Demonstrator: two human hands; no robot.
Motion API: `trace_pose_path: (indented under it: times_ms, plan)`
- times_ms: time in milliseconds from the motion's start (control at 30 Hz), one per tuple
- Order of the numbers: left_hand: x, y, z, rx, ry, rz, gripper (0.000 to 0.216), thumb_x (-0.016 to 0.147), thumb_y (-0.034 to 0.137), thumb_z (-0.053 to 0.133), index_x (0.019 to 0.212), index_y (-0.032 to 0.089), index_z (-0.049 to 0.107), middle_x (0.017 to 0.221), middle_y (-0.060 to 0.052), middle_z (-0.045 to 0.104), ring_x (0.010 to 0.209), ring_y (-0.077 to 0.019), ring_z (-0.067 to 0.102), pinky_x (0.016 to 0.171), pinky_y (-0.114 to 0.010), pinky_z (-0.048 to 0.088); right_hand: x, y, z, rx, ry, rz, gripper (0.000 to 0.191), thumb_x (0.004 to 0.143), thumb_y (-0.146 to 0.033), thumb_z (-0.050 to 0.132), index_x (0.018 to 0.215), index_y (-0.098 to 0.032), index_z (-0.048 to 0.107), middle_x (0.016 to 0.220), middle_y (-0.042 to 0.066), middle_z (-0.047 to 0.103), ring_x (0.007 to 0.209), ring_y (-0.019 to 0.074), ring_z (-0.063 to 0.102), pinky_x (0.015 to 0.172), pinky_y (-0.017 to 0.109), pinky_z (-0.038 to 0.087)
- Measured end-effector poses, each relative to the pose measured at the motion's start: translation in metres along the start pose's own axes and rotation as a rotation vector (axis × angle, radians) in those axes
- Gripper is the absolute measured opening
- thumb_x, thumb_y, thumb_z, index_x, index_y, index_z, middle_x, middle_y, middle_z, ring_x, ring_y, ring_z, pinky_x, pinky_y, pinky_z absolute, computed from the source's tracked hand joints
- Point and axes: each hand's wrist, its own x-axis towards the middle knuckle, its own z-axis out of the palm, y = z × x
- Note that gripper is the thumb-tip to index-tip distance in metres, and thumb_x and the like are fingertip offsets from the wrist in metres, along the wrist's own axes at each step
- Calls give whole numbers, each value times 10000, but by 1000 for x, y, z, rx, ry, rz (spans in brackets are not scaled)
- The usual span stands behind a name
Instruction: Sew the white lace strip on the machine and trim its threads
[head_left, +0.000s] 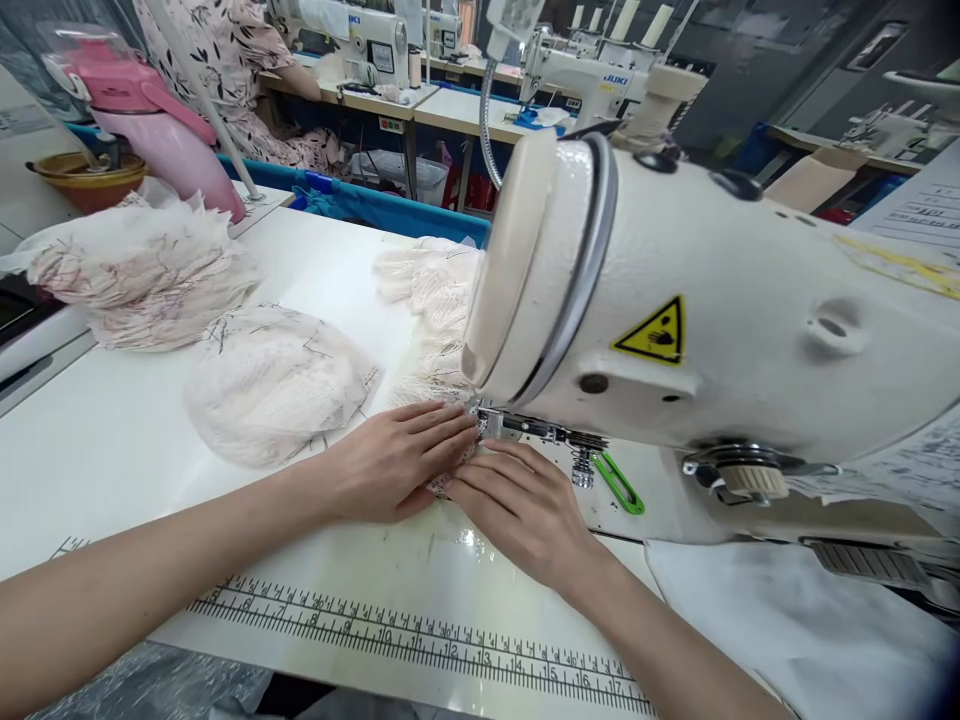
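Note:
My left hand (409, 455) lies over a strip of pale lace fabric (441, 484) just in front of the sewing machine's needle area. Its fingers are close together and pressed on the lace, with the thumb tucked below. From the other side my right hand (521, 508) holds the lace edge down, fingers nearly touching the left ones. Both hands cover most of the strip. More gathered lace (439, 320) runs behind the machine head. The sewing machine (720, 300) fills the right side, and its presser foot (491, 420) is partly hidden.
Two heaps of sheer lace, a nearer one (277, 385) and a farther one (150, 265), lie to the left. A green thread snipper (621, 484) rests beside the machine bed. A pink bottle (154, 125) stands at back left. A printed ruler (420, 635) lines the front edge.

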Motion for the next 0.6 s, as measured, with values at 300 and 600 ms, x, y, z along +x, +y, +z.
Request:
trace_pose_path:
  times_ms: [300, 600]
  plan:
    - [0, -5, -7, 8, -44, -3, 524, 883, 290, 512, 1370, 98, 534, 1362, -138, 610, 1305, -291, 538, 1142, -455, 368, -1, 0, 1, 35, 3, 12, 180, 873, -13, 608, 916, -159, 705, 857, -10, 761, 840, 129, 694, 933, 308, 551]
    - [2, -4, -11, 31, -48, -17, 516, 861, 284, 500, 1341, 106, 561, 1323, -127, 643, 1276, -276, 566, 1164, -454, 328, 1, 0, 3, 36, 42, 10, 212, 864, 16, 596, 867, -171, 698, 836, -34, 766, 802, 117, 683, 933, 309, 539]
